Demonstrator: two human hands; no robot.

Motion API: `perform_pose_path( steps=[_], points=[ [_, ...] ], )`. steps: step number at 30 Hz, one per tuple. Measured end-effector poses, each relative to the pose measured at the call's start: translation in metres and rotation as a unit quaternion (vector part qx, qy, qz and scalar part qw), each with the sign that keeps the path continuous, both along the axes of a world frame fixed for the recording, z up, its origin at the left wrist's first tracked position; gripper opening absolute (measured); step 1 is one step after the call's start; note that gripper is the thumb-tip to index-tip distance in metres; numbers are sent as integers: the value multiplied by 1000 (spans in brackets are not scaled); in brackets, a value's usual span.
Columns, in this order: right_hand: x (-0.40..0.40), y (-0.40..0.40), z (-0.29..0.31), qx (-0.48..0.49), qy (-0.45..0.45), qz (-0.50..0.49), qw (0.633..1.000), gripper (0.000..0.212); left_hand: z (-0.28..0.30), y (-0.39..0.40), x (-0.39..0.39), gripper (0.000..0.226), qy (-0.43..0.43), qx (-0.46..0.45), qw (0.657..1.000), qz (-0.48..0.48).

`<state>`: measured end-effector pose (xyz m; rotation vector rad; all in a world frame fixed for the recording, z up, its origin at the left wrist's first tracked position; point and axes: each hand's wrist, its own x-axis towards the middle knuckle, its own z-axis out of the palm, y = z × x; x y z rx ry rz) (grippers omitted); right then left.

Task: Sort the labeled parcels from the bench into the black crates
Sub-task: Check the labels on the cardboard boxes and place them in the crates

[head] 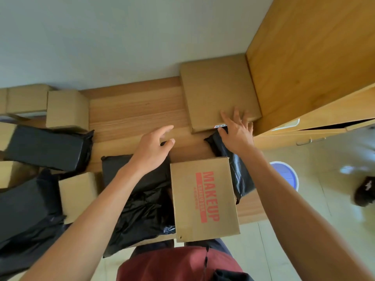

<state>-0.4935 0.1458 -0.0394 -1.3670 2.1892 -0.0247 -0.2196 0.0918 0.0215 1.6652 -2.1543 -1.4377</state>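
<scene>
- While both arms reach out over the wooden bench (134, 110), the right hand (236, 130) lies with its fingers spread wide and straight on the near edge of a flat brown parcel (219, 94) in the upper right of the frame. It grips nothing; the fingers just press on the cardboard.
- That flat brown parcel sits on the bench, right beside the tall wooden cabinet (312, 57), and a small white label (220, 125) peeks out at its near edge, by the hand.
- Just under the right palm lies a black bag parcel (241, 175). It runs down along the right side of the box with the red word MAKEUP (205, 197).
- The left hand (152, 149) floats in the middle of the frame, above the bench. Its fingers are loose and a little bent, and it holds nothing.
- Under the left arm lies a crinkly black bag parcel (142, 201), touching the left side of the MAKEUP box.
- On the left side of the frame there are more parcels: a black wrapped block (48, 149), a big black bag (26, 216), and plain brown boxes (67, 108) near the wall.
- At the right, on the pale floor, a round blue tub (286, 175) sits beside the right arm.
- No black crates can be seen in this view.
</scene>
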Motion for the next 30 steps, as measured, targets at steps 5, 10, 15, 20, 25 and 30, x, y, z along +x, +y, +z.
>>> perform_pose_path(
  steps=[5, 10, 15, 20, 25, 30],
  points=[
    [21, 1, -3, -2, 20, 16, 1000, 60, -10, -6, -5, 49, 8, 10, 1000, 10],
    [54, -1, 0, -7, 56, 50, 997, 57, -23, -15, -3, 54, 4, 6, 1000, 20],
    [82, -5, 3, -18, 40, 84, 996, 54, -35, -26, 6, 57, -12, 18, 999, 45],
    [98, -4, 1, -56, 5, 120, 991, 51, -41, -32, 23, 57, -33, 10, 997, 66],
    [82, -10, 0, -166, -69, -17, 983, 51, -43, -41, 34, 68, -15, 11, 993, 120],
    [55, -23, -1, -149, -142, -212, 955, 70, -43, -57, 31, 72, 33, 106, 964, 242]
  ],
)
